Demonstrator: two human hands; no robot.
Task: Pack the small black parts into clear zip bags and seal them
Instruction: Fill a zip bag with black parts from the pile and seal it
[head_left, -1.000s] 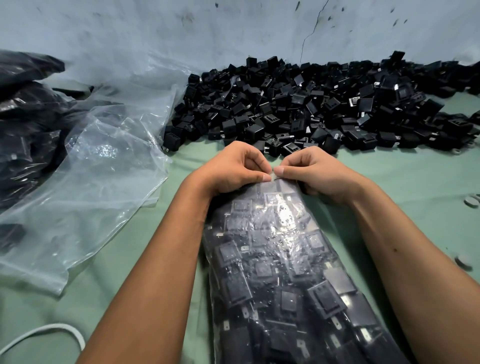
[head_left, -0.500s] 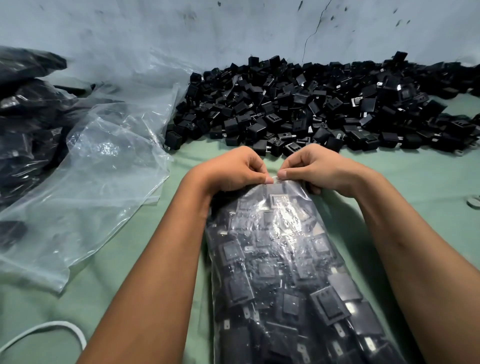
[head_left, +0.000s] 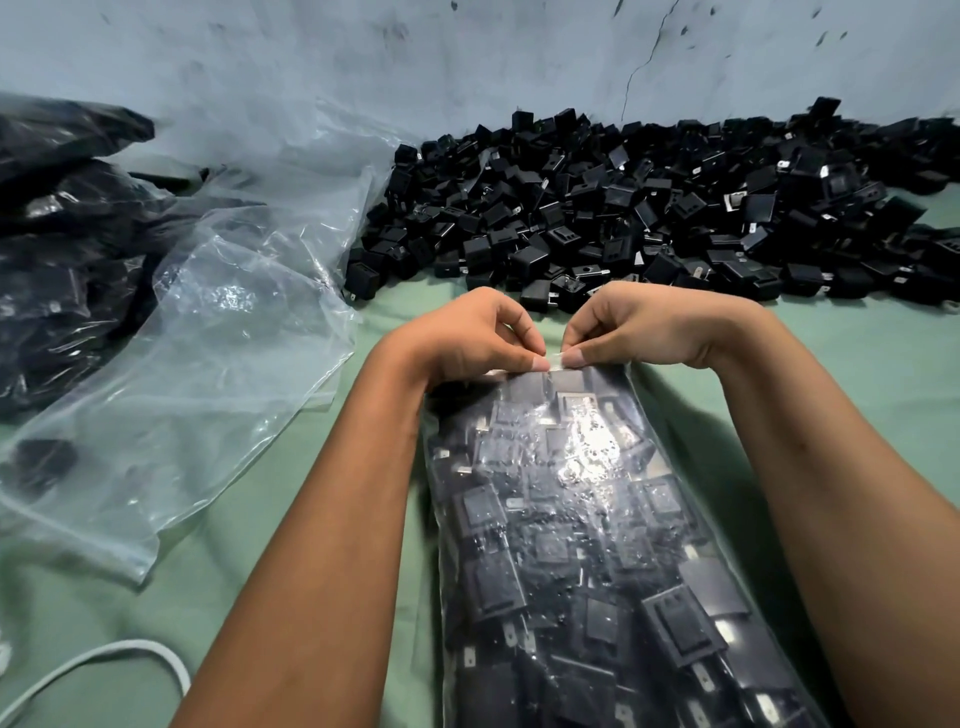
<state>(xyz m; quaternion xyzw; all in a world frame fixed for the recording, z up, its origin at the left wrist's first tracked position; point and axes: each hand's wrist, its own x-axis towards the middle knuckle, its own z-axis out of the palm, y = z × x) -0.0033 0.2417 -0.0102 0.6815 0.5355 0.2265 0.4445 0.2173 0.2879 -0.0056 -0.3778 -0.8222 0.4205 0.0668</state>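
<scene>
A clear zip bag (head_left: 587, 530) stuffed with small black parts lies lengthwise on the green surface in front of me. My left hand (head_left: 467, 338) and my right hand (head_left: 649, 327) both pinch the bag's top edge, thumbs and forefingers nearly touching at the middle of the zip strip. A big loose heap of black parts (head_left: 623, 208) lies just beyond my hands, along the wall.
Empty clear bags (head_left: 208, 353) lie crumpled at the left. Behind them, filled bags of black parts (head_left: 57, 249) are stacked at the far left. A white cable (head_left: 104, 660) curls at the bottom left. A grey wall (head_left: 467, 62) closes off the back.
Both hands stay pinched at the middle of the bag's top edge. The view has shifted slightly, and the hands have hardly moved along the strip.
</scene>
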